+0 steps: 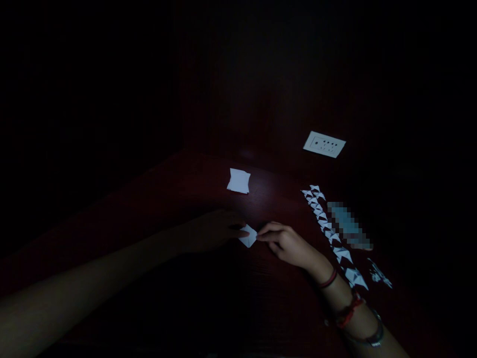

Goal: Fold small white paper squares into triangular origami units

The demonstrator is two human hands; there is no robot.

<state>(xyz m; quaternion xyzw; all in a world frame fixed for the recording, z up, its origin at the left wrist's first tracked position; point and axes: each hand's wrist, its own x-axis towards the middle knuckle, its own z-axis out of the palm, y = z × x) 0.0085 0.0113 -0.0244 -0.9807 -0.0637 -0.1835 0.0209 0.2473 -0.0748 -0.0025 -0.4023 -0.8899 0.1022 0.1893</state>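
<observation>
A small piece of folded white paper point(249, 236) is held between my two hands, just above or on the dark red table point(179, 184). My left hand point(214, 231), deep in shadow, pinches its left side. At its right corner, the fingertips of my right hand point(285, 242) close on the paper. Beyond the hands lies a stack of white paper squares point(239, 181). To the right, a row of folded white paper pieces point(328, 231) runs along the table.
A blurred blue object point(349, 224) lies right of the row, with a small pale tangled item point(380, 274) nearer me. On the back wall is a white power socket point(324, 144). The surroundings are very dark.
</observation>
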